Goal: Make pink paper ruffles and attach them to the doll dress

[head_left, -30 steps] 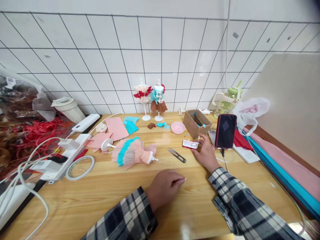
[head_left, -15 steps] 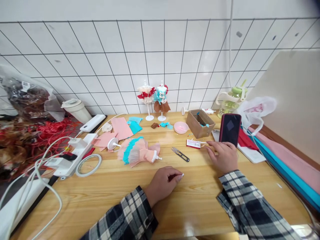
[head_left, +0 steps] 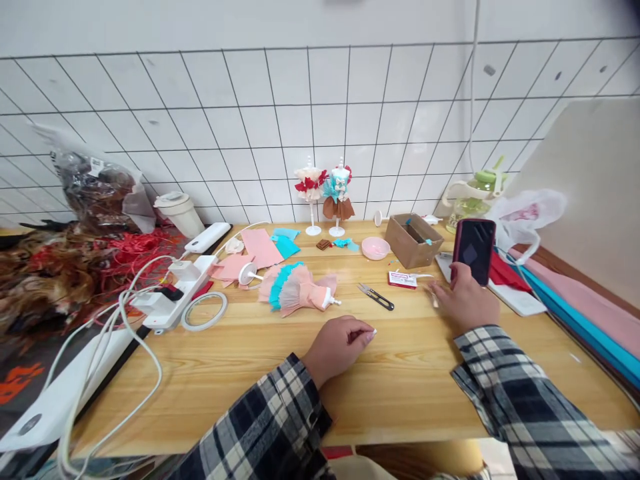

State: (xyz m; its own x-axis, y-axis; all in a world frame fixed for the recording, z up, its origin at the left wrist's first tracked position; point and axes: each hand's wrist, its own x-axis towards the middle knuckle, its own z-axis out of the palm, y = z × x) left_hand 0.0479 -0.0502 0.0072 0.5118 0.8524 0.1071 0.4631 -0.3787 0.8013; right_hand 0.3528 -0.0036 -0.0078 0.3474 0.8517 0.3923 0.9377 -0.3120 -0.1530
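Observation:
My left hand (head_left: 340,347) rests over the wooden table, thumb and index finger pinched on a small white piece (head_left: 374,332) whose kind I cannot make out. My right hand (head_left: 470,300) is at the foot of a propped-up phone (head_left: 475,250), its fingers apart and a fingertip at the phone's lower left edge. Left of that hand lies a red-and-white packet (head_left: 403,280) with a slim white tip beside it. Thread snips (head_left: 376,297) lie between my hands. A miniature dress form in a peach and turquoise dress (head_left: 297,290) lies on its side.
Two dressed miniature forms (head_left: 338,193) stand by the tiled wall. Near them are a pink bowl (head_left: 375,249), a cardboard box (head_left: 414,241) and peach paper (head_left: 263,248). A power strip (head_left: 175,300) with looping cables is at left, a green-lidded bottle (head_left: 473,197) at right.
My right hand has moved from the packet's white tip toward the phone, a finger now raised at its edge. The left hand keeps its pinch. The whole view has shifted slightly.

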